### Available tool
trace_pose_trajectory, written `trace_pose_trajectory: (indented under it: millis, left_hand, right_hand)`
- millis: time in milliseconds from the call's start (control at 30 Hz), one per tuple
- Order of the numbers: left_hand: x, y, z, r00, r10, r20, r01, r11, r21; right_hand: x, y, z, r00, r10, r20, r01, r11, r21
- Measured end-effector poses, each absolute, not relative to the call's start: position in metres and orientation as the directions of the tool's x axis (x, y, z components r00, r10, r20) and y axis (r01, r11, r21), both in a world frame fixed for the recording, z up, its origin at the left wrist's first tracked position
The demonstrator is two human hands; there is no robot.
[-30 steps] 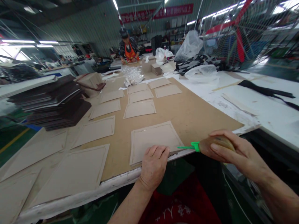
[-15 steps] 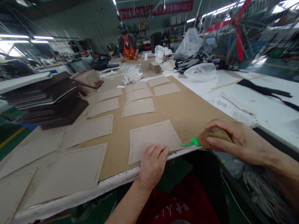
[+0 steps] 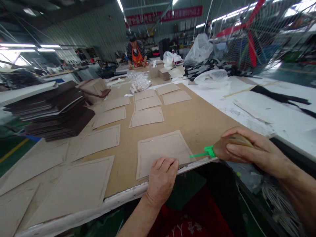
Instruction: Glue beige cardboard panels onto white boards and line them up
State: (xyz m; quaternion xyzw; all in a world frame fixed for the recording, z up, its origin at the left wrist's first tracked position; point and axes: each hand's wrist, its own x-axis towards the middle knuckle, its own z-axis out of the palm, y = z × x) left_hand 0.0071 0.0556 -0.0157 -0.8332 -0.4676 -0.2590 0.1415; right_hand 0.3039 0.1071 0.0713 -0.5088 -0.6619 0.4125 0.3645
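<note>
A beige rectangular cardboard panel point(image 3: 161, 148) lies at the table's near edge, with another layer showing beneath its lower left edge. My left hand point(image 3: 163, 177) rests on its near edge, fingers lying side by side on top, the thumb hidden. Wrapped around a brownish squeeze glue bottle point(image 3: 222, 148), my right hand point(image 3: 254, 149) holds it tilted sideways. The bottle's thin green nozzle point(image 3: 201, 154) points left, its tip by the panel's near right corner. A faint glossy line runs along the panel's borders.
Several similar panels point(image 3: 95, 138) lie spread over the brown board. A stack of dark brown sheets point(image 3: 56, 112) stands at the left. Crumpled clear plastic point(image 3: 138, 81) and black strips point(image 3: 278, 93) lie farther off. A co-worker point(image 3: 136, 52) stands at the far end, a large fan point(image 3: 250, 39) at the right.
The bottle has shifted slightly right and turned, so more of its green nozzle shows. My left hand stays on the panel. The whole view has dipped a little lower in the frame.
</note>
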Motion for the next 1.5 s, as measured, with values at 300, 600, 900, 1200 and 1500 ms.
trace_pose_trajectory:
  millis: [300,600,900,1200,1500]
  left_hand:
    - [-0.034,0.081,0.084,0.495,0.51,0.703,0.862,-0.388,-0.326]
    - [-0.027,0.17,0.175,0.574,0.254,0.778,0.8,-0.377,-0.467]
    - [0.115,0.275,0.049,0.638,0.724,0.264,0.76,-0.535,-0.369]
    - [0.142,0.316,0.002,0.589,0.797,0.133,0.795,-0.541,-0.275]
    - [0.133,0.325,0.007,0.569,0.809,0.148,0.818,-0.54,-0.198]
  right_hand:
    - [0.307,0.146,0.019,0.288,0.956,-0.06,-0.277,0.023,-0.961]
    - [0.312,0.144,-0.002,0.437,0.887,-0.149,-0.641,0.19,-0.744]
    - [0.311,0.143,-0.007,0.488,0.839,-0.239,-0.76,0.275,-0.588]
    - [0.307,0.138,0.002,0.504,0.756,-0.418,-0.779,0.189,-0.598]
    - [0.306,0.136,-0.001,0.543,0.816,-0.197,-0.6,0.213,-0.771]
